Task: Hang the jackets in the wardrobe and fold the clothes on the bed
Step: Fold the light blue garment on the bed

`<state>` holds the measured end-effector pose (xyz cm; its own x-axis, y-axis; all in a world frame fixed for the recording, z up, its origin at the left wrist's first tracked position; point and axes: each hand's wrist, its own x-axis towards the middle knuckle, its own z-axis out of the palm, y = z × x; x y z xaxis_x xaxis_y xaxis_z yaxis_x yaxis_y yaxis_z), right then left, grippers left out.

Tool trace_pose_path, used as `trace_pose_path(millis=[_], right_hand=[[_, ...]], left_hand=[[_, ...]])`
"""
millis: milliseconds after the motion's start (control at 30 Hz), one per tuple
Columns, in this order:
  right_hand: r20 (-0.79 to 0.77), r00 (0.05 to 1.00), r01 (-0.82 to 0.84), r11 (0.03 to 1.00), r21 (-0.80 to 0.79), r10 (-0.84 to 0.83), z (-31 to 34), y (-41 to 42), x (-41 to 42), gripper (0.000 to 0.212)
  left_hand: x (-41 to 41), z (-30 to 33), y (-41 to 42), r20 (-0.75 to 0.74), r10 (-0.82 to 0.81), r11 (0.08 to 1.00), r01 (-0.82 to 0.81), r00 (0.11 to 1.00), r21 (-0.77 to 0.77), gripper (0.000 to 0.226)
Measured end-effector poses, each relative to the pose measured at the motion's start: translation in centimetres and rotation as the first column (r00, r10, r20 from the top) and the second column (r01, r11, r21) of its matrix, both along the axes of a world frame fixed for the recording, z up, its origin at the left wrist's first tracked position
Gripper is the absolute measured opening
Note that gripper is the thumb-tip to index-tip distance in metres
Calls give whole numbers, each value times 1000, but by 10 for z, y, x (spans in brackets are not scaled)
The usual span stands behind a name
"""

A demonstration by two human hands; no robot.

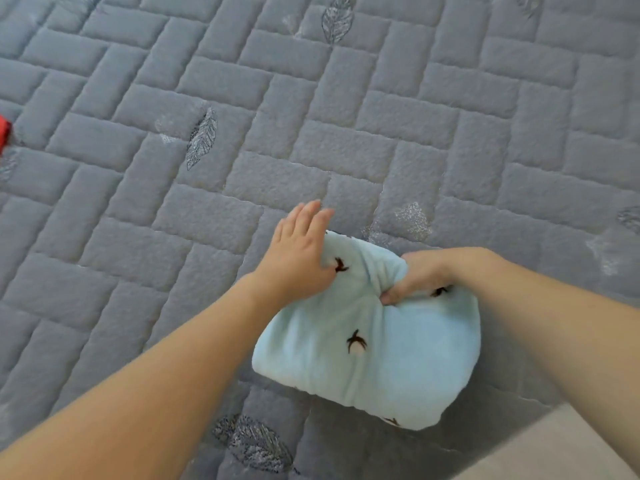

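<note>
The folded blue cloth (374, 341) was pinched by the right hand (420, 271); the flat, open left hand (298, 251) pressed its far corner. Released, it could have sprung open.

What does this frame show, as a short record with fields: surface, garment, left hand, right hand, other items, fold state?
surface: grey quilted bed cover with leaf prints
garment: light blue fleece garment with small dark motifs, lying on the cover near the bed edge
left hand: left hand, fingers straight, resting flat on the garment's left upper edge
right hand: right hand, fingers curled, pinching a bunch of the fabric at the top
other items: red object at the left border, mostly cut off
fold state: compact bundle, looks nearly folded
</note>
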<state>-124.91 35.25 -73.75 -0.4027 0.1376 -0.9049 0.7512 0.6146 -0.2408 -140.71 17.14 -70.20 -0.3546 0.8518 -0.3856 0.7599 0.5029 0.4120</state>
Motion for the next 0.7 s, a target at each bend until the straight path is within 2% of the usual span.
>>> trace_pose_path(millis=[67,167,233,267,367,500,633,700], right_hand=[[-41,999,22,1000,-4,-22,-6,-4,6,96],[-99,992,79,995,-54,-84,-16,-7,5,109],[-97,988,110,989,-95,-119,-16,-7,3,88],[-95,985,136,985,-108,-147,-14,-7,1,80],[-115,965,218,966,-140,-234,-10,-14,2,86],[-156,933,278,926,-254,-323,17,-34,16,80],[-195,920,301,932,-202,-339,97,-26,28,88],[-237,925,263,951,-164,-297,155,-11,31,81]], left_hand=[[-2,-5,32,2,-226,932,217,974,-291,84],[1,-12,68,83,-357,748,338,930,-571,88],[3,-15,83,67,-388,674,332,919,-659,85],[4,-15,88,51,-393,658,319,918,-682,80],[11,-15,90,76,-347,660,301,935,-688,61],[23,12,69,103,-297,695,289,949,-659,40],[28,94,62,116,-214,780,241,970,-578,39],[33,151,68,67,-185,839,194,980,-508,35]])
